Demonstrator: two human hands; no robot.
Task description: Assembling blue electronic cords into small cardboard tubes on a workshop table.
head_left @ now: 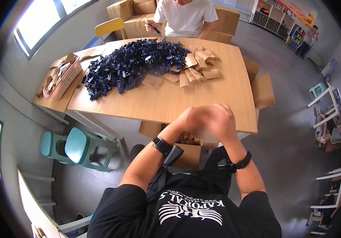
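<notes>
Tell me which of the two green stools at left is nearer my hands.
The right stool; the left stool is farther off, partly hidden by it.

The bare left hand [190,120] and bare right hand [225,122] sit close together, blurred; bare forearms [141,166] angle inward.

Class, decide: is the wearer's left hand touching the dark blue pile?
Apart. The head view shows bare tabletop between the left hand and the dark blue pile.
</notes>
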